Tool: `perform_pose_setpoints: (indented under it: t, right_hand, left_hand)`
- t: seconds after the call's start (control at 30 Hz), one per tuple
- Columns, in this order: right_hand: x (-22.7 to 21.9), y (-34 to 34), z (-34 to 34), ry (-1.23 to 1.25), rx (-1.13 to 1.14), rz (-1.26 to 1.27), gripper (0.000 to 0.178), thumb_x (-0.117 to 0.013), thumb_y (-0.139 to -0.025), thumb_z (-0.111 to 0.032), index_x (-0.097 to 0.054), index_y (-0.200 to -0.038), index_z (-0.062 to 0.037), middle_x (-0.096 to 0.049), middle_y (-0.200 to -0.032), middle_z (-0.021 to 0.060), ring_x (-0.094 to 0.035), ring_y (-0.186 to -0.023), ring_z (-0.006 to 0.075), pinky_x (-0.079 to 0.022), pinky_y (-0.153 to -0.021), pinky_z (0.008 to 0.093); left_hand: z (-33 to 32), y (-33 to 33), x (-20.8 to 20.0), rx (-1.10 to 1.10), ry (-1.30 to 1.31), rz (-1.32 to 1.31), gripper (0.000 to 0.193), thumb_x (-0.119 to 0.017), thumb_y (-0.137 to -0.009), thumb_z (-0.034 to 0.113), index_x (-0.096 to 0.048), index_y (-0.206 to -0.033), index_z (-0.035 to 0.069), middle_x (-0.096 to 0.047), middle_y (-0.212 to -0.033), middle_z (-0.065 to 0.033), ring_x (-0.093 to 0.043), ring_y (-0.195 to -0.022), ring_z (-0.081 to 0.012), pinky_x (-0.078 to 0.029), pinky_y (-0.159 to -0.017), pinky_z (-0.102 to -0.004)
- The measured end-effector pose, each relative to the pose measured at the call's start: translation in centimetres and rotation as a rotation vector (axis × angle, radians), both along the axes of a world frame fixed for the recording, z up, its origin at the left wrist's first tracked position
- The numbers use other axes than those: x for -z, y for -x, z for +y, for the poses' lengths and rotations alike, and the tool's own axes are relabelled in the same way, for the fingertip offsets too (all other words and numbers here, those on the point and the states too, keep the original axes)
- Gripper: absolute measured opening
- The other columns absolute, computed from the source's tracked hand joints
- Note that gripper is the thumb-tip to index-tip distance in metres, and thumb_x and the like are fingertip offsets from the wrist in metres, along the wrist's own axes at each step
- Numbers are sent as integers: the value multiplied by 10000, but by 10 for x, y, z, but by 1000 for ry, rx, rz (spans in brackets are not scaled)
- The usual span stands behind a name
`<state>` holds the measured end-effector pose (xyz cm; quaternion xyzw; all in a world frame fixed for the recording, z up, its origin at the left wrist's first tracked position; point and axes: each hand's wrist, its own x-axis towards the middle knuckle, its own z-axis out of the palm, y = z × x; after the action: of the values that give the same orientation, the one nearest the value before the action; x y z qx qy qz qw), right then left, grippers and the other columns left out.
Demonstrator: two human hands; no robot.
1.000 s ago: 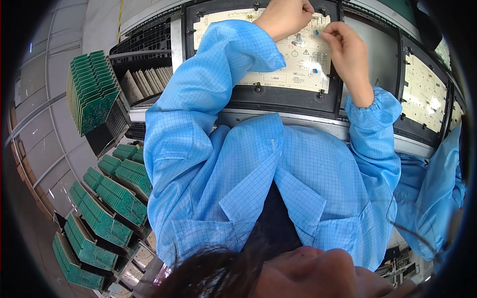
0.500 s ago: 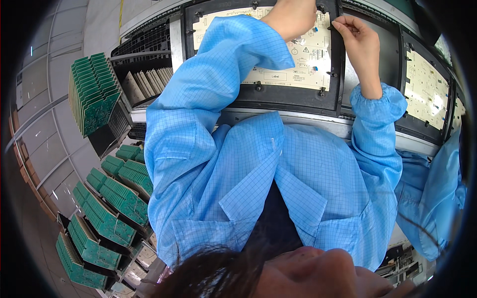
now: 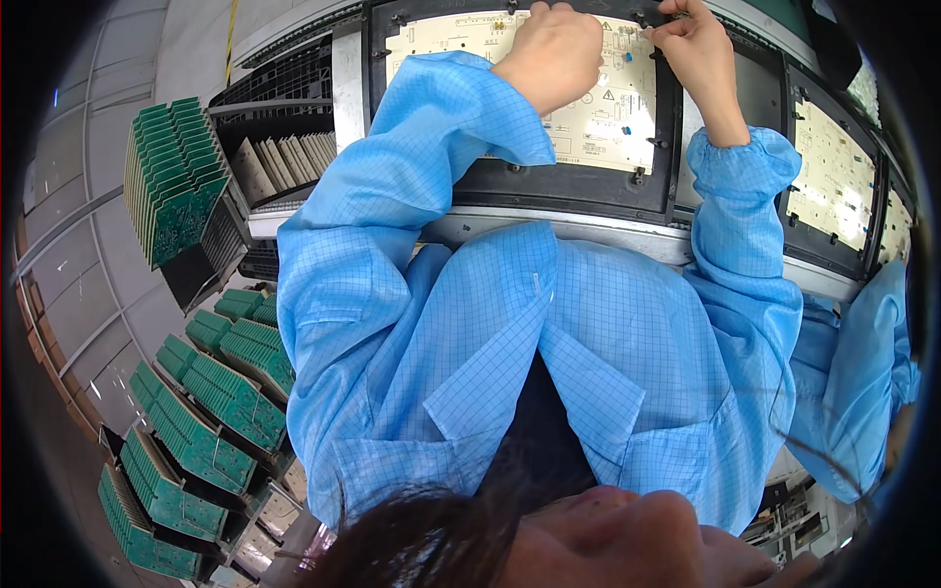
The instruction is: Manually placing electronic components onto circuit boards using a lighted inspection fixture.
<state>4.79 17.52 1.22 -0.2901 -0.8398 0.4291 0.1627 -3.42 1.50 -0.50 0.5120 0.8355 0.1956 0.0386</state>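
A cream circuit board [image 3: 608, 108] sits in a black frame [image 3: 588, 192] with small black clips round its edge. Several small components stand on the board, among them blue ones near its right side. Above the board's middle, my left hand [image 3: 554, 57] is closed with the fingers curled down; its fingertips are hidden behind the hand. My right hand [image 3: 701, 61] is at the board's upper right edge beside a clip. Its thumb and fingers are pinched together, and anything between them is too small to make out.
More framed boards [image 3: 828, 176] stand along the line to the right, near another person's blue sleeve [image 3: 853, 392]. Racks of green circuit boards [image 3: 181, 186] are at the left, with further green stacks [image 3: 186, 421] below. A metal rail [image 3: 549, 221] runs before me.
My left hand has shifted left and nearer over the board, uncovering part of its upper right. My right hand has moved slightly farther away along the frame's right edge, still pinched.
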Motion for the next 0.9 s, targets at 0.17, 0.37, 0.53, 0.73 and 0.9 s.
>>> perform_pose_setpoints:
  t: [0.17,0.37,0.53,0.73,0.9]
  right_hand:
    - [17,6,5,-44,53,-5,210,-609,-715,43,-577,-914,-16,-664,-668,121,-664,-638,258,-497,-622,348]
    - [26,9,13,-302,38,-169,302,-711,-768,-124,-656,-1052,-39,-699,-792,72,-660,-733,178,-500,-657,294]
    - [37,11,23,-237,-13,-60,324,-683,-712,-90,-606,-1023,-43,-665,-730,80,-655,-702,209,-494,-641,330]
    - [35,8,24,-178,4,-84,289,-651,-671,-45,-580,-951,-40,-628,-680,93,-635,-647,226,-489,-618,346]
    - [25,7,16,-240,-16,-98,265,-619,-671,-26,-569,-930,-50,-632,-679,128,-648,-667,300,-487,-616,382]
  left_hand:
    - [1,8,8,54,13,-10,212,-692,-761,152,-665,-753,-58,-635,-742,-237,-619,-839,-385,-435,-811,-475]
    - [5,5,11,-20,72,44,156,-694,-810,141,-740,-864,2,-694,-818,-175,-650,-830,-298,-484,-829,-393]
    - [3,3,13,-34,28,67,142,-692,-786,148,-736,-787,12,-675,-771,-193,-620,-812,-320,-417,-842,-406]
    - [5,-4,10,-14,18,-139,108,-611,-692,-19,-672,-765,-70,-664,-854,-256,-569,-967,-435,-460,-888,-450]
    - [9,-8,8,-28,66,-86,107,-612,-696,-18,-661,-770,-78,-666,-835,-224,-600,-922,-422,-464,-901,-439]
